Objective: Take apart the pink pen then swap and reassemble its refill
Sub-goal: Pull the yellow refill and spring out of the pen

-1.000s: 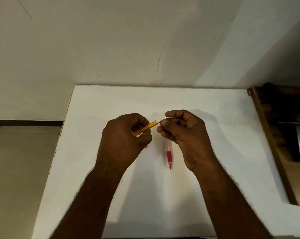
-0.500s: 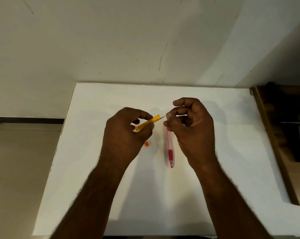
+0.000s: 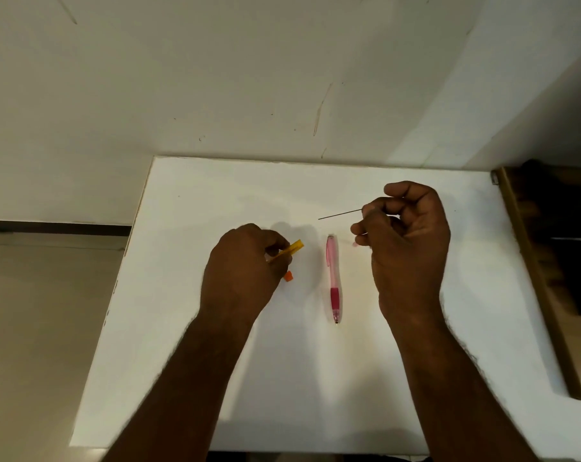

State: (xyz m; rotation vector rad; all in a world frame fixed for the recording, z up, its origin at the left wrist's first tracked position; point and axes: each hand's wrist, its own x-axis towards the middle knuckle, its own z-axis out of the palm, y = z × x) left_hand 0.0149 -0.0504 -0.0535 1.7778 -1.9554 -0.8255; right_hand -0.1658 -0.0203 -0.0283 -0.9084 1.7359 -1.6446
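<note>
Right hand (image 3: 406,248): thin refill (image 3: 341,215) pinched in fingers | left hand (image 3: 245,278): yellow barrel (image 3: 291,250) gripped | pink pen (image 3: 333,278) on bench (image 3: 316,378) | advice: refill to be kept straight, bending avoided.

Counts: 2 bare hands in view, left hand (image 3: 245,278) and right hand (image 3: 406,248); 1 pink pen (image 3: 333,278) lying on the table; 1 yellow pen barrel (image 3: 287,250) in the left; 1 thin dark refill (image 3: 341,214) pinched in the right; 1 small orange piece (image 3: 288,276) on the surface; 1 white table (image 3: 316,378); 1 wooden unit (image 3: 549,278) at the right edge
</note>
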